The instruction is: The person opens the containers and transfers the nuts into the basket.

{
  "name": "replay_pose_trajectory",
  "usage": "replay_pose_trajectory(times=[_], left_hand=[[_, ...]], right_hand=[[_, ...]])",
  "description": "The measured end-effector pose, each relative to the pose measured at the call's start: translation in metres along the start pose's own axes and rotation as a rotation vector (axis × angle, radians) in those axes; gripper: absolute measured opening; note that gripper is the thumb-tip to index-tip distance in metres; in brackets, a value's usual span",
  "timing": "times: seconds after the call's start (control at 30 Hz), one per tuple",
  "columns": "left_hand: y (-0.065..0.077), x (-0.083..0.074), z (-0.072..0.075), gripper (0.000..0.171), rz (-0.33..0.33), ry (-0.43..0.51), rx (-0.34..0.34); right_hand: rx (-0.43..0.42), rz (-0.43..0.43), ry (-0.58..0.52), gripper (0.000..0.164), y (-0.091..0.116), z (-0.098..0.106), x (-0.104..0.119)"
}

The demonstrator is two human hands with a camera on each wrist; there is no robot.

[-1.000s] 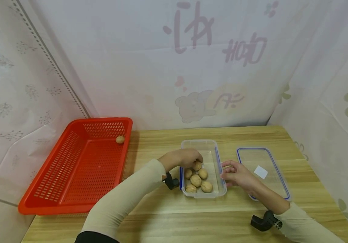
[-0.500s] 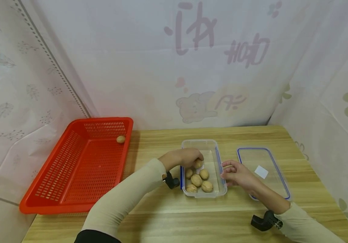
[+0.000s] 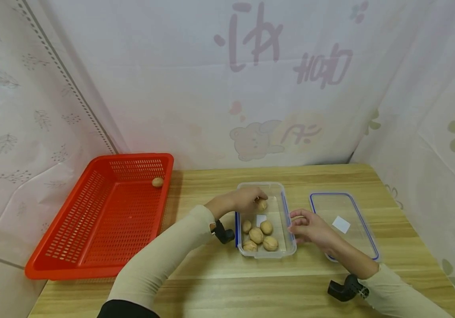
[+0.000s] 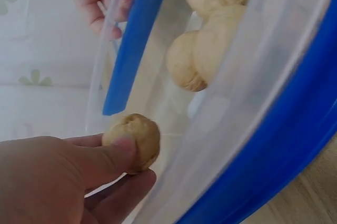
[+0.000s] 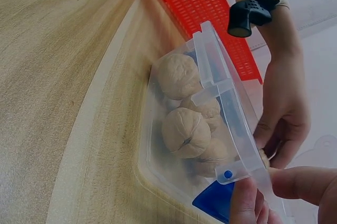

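Observation:
My left hand (image 3: pixel 245 199) pinches a walnut (image 4: pixel 138 142) between thumb and fingers, over the far part of a clear plastic food container (image 3: pixel 276 223) with blue side clips. Several walnuts (image 3: pixel 256 236) lie together in the container's near half, and a small white label (image 3: pixel 261 219) shows on its floor. At the container's right side, my right hand (image 3: pixel 310 229) holds the wall by its rim. The right wrist view shows the thumb and fingers (image 5: pixel 244 205) there, beside a blue clip (image 5: pixel 216 201).
A red plastic basket (image 3: pixel 118 221) stands on the left, with one walnut (image 3: pixel 157 182) near its far right corner. To the right, a clear lid (image 3: pixel 354 238) with a blue seal lies flat on the wooden table (image 3: pixel 251 291). Patterned cloth (image 3: pixel 195 88) hangs behind.
My left hand has lifted the walnut away from the others toward the container's far end, uncovering the white label. The right hand stays in place at the rim.

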State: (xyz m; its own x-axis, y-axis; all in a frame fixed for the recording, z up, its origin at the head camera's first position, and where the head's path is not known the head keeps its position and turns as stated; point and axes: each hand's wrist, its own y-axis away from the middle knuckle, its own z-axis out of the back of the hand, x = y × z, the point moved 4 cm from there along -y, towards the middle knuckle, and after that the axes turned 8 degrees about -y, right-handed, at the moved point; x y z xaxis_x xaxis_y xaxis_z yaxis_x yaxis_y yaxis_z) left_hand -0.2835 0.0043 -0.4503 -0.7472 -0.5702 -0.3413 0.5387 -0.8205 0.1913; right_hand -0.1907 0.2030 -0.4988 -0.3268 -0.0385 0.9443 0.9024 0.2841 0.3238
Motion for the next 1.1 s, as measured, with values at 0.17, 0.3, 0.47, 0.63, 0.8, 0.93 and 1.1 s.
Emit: replay_pose_trajectory(times=[0.17,0.3,0.47,0.63,0.8,0.93,1.1], left_hand=[[0.002,0.007,0.01,0.04,0.014,0.119,-0.069],[0.006,0.013,0.018,0.042,0.031,0.192,-0.1],[0.011,0.019,0.032,0.042,0.006,0.227,-0.145],[0.019,0.021,0.05,0.042,0.039,0.268,-0.184],[0.028,0.024,0.07,0.042,0.049,0.261,-0.256],[0.036,0.03,0.083,0.041,0.069,0.277,-0.303],[0.044,0.038,0.093,0.043,0.083,0.327,-0.336]], right_hand=[[0.002,0.0,0.014,0.048,-0.001,0.0,-0.001],[-0.007,-0.007,0.02,0.048,0.0,0.0,-0.001],[-0.01,-0.007,0.019,0.048,0.0,0.0,-0.001],[-0.001,0.001,0.016,0.048,0.0,0.0,-0.001],[0.002,0.006,0.012,0.048,0.0,0.0,-0.001],[0.005,0.01,0.011,0.048,-0.001,0.0,-0.001],[0.003,0.01,0.017,0.049,0.0,-0.001,0.0]])
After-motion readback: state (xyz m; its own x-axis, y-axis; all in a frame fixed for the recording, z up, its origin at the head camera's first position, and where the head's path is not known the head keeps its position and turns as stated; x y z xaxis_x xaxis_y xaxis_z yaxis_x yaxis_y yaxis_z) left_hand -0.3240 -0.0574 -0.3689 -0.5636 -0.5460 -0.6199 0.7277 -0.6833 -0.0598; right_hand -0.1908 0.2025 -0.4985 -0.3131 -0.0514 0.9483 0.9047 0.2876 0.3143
